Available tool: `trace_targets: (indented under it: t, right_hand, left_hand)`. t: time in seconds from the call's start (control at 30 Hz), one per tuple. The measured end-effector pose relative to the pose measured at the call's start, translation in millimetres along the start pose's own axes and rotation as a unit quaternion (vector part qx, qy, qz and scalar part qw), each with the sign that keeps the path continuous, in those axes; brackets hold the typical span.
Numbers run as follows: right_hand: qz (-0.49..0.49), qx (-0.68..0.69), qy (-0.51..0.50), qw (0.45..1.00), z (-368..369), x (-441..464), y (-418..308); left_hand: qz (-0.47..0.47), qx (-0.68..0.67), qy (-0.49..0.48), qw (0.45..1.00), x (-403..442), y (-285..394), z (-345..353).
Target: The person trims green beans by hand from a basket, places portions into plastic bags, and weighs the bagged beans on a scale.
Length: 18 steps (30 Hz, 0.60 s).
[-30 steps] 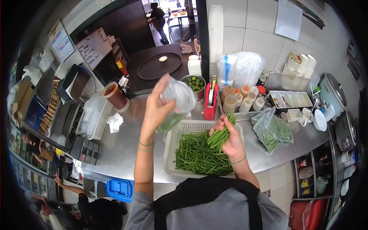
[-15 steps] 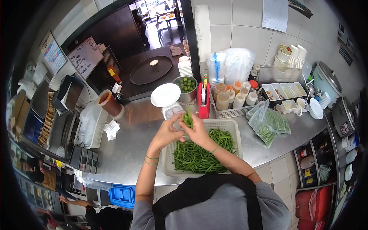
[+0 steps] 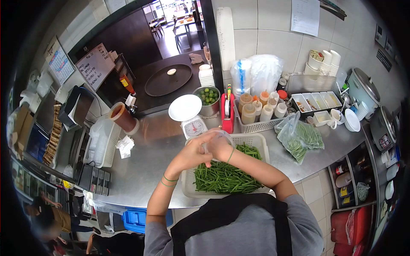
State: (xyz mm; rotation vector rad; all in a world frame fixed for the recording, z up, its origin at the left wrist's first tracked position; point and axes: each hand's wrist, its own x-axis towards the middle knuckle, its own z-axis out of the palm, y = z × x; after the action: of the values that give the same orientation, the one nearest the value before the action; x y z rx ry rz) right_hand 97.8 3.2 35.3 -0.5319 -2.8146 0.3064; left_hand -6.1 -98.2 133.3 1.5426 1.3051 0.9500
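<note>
My left hand (image 3: 195, 151) grips the rim of a clear plastic bag (image 3: 224, 135) above the white basket. My right hand (image 3: 218, 147) is pushed into the bag's mouth, its fingers mostly hidden, so what it holds cannot be made out. Cut green beans (image 3: 226, 176) fill much of the white basket (image 3: 186, 187) beneath my hands. Just behind my hands stands a kitchen scale (image 3: 194, 128) with a white round plate (image 3: 185, 107) on top.
Behind the basket are a pot of green citrus (image 3: 208, 96), a red tape dispenser (image 3: 227, 114) and a rack of sauce bottles (image 3: 256, 126). Bagged beans (image 3: 301, 138) lie to the right. A brown-red container (image 3: 124, 117) stands left. Other people (image 3: 51, 213) are at the lower left.
The bunch of beans in my right hand has gone out of sight as that hand moved into the bag. The bag came down from the left, uncovering the scale.
</note>
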Motion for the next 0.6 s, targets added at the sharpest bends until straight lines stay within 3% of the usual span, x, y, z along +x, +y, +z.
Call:
trace_targets:
  t: [0.03,0.13,0.2,0.23,0.3,0.43,0.6]
  right_hand:
    - [-0.034,0.036,0.030,0.998,-10,0,0]
    - [-0.088,0.006,-0.009,0.996,-82,4,-15]
    - [-0.113,0.047,0.241,0.963,-129,-13,-33]
    - [-0.108,0.068,0.298,0.946,-144,-18,-36]
    - [-0.096,0.108,0.407,0.902,-160,-28,-35]
    - [-0.036,0.192,0.364,0.910,-134,-41,-12]
    - [0.055,0.241,0.316,0.916,-55,-47,28]
  left_hand:
    - [0.007,0.001,0.019,1.000,1,-2,-6]
    - [0.006,-0.029,0.038,0.999,5,10,-32]
    - [0.004,-0.005,0.064,0.998,13,22,-57]
    - [0.006,0.034,0.091,0.995,19,28,-71]
    - [0.041,-0.017,0.144,0.989,30,45,-92]
    - [0.083,-0.032,0.227,0.970,59,47,-140]
    - [0.122,0.098,0.252,0.955,94,1,-158]
